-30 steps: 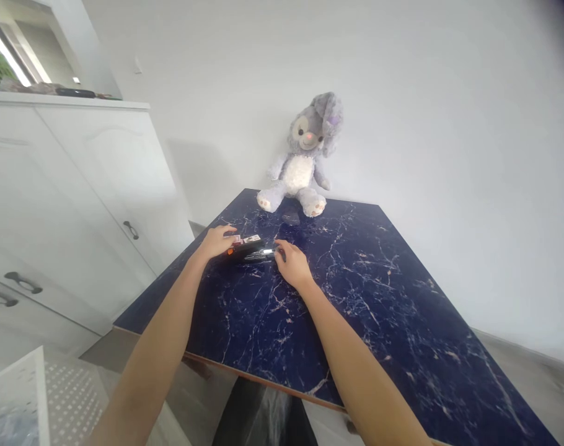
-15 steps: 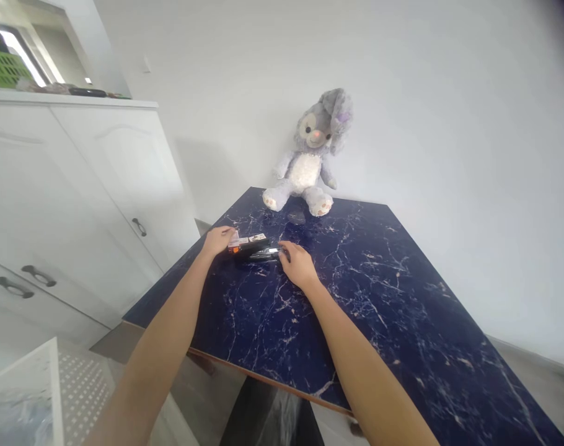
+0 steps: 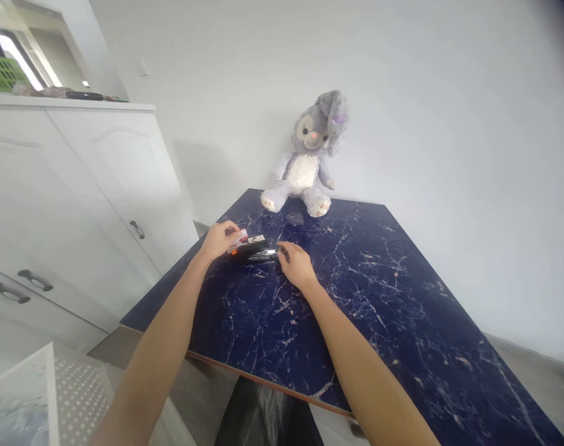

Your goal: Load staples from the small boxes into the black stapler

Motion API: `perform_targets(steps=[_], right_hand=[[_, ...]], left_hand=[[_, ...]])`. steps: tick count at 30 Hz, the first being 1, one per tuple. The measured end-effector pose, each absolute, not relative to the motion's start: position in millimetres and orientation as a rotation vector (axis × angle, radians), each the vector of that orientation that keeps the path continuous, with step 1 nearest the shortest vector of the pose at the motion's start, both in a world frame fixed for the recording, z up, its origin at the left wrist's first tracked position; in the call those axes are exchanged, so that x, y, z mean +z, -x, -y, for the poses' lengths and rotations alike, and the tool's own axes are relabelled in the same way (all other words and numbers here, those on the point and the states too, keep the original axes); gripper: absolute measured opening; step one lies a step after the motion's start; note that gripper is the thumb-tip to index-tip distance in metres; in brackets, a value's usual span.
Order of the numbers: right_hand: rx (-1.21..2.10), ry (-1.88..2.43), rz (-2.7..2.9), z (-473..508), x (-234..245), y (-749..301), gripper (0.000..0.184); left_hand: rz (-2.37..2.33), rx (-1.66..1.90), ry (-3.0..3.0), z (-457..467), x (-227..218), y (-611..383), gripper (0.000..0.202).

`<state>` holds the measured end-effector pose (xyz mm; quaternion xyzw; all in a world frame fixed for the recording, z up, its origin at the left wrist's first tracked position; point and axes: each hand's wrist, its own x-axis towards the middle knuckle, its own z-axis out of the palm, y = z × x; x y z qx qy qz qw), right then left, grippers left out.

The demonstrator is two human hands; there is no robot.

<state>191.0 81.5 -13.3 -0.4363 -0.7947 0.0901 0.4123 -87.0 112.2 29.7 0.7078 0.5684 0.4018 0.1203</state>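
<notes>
A small black wallet-like case (image 3: 253,246) lies on the blue marbled table, with a shiny strip along its near side and an orange patch at its left end. Pale printed cards (image 3: 256,238) stick up along its back edge. At the left end, my left hand (image 3: 220,238) pinches a white-and-red card (image 3: 241,235) between thumb and fingers, just above the case. Curled fingers of my right hand (image 3: 297,263) grip the right end of the case. The fingertips there are partly hidden.
A grey plush rabbit (image 3: 305,161) sits against the wall at the table's (image 3: 356,297) far edge, a dark rounded item (image 3: 295,217) by its feet. White cabinets (image 3: 77,186) stand to the left. A white perforated container (image 3: 80,387) is at lower left.
My left hand has risen slightly, and the white-and-red card now shows higher and tilted at the case's left end. My right hand stays at the right end.
</notes>
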Motion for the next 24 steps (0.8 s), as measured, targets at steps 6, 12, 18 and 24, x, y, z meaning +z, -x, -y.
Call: perform_targets(steps=[6, 12, 18, 24], right_hand=[[0.28, 1.078, 1.88, -79.4, -9.9, -192.1, 0.026], [0.389, 1.115, 1.438, -69.3, 0.0, -177.0, 0.025], [0.71, 1.03, 1.115, -61.1, 3.4, -157.5, 0.033], [0.694, 0.977, 1.062, -65.3, 2.6, -161.1, 0.037]], left_hand=[[-1.546, 1.656, -1.602, -111.8, 38.2, 70.7, 0.036], [-1.225, 1.719, -1.314, -104.5, 39.0, 32.0, 0.026], [-1.139, 1.657, -1.205, -91.3, 36.1, -1.4, 0.022], [-1.058, 1.676, -1.295, -83.0, 35.9, -14.9, 0.024]])
